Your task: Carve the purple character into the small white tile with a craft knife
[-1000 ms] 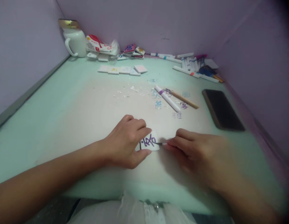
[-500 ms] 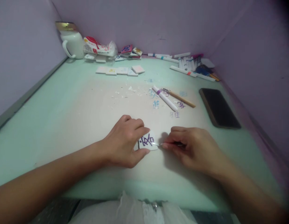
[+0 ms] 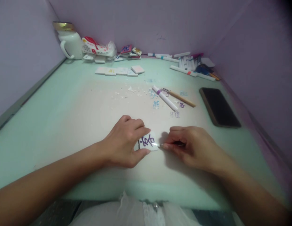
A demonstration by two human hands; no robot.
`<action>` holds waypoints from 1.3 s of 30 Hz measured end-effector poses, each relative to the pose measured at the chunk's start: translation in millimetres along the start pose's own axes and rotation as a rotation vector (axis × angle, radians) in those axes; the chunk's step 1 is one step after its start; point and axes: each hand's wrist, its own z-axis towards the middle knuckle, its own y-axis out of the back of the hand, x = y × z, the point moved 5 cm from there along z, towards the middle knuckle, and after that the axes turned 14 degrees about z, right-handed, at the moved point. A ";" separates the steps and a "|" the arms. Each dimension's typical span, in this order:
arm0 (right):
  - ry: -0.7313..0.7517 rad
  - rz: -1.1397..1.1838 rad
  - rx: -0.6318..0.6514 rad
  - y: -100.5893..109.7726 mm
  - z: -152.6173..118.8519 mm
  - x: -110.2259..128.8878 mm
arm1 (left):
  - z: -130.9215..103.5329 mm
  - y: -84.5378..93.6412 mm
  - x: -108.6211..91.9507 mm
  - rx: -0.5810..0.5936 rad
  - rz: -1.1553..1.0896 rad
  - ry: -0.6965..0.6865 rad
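Note:
A small white piece [image 3: 148,141] with a purple written character lies on the pale tabletop [image 3: 89,125]. My left hand [image 3: 127,141] grips it from the left, thumb along its near edge and forefinger along its far edge. From the right, my right hand [image 3: 190,147] pinches a thin knife [image 3: 157,145], whose blade tip rests on the piece at the purple strokes. Most of the knife's handle is hidden in the fingers of my right hand.
Beyond the hands lie a white marker [image 3: 164,98], a wooden stick [image 3: 182,98] and white scraps [image 3: 130,89]. A phone [image 3: 220,107] is at the right. Along the back stand a mug [image 3: 74,46], a plastic packet [image 3: 97,47], white tiles [image 3: 112,71] and several markers [image 3: 183,71].
The whole view has shifted slightly, so objects sit a little further left. Both hands keep their grips, and the blade tip has moved slightly over the purple strokes.

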 end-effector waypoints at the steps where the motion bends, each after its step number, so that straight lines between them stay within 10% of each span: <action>1: 0.003 -0.002 0.000 0.2 0.0 0.2 | -0.1 -0.1 0.0 -0.003 -0.001 -0.002; 12: 0.011 0.091 0.001 3.3 -2.8 -3.9 | 0.1 0.7 -0.2 -0.004 0.010 -0.032; 24: 0.289 -0.201 -0.342 1.3 -22.6 21.1 | -0.8 -0.3 -0.6 -0.052 0.024 -0.006; 39: 0.229 -0.352 -0.338 -3.8 -20.2 22.3 | -0.5 -1.6 0.1 -0.032 0.031 0.016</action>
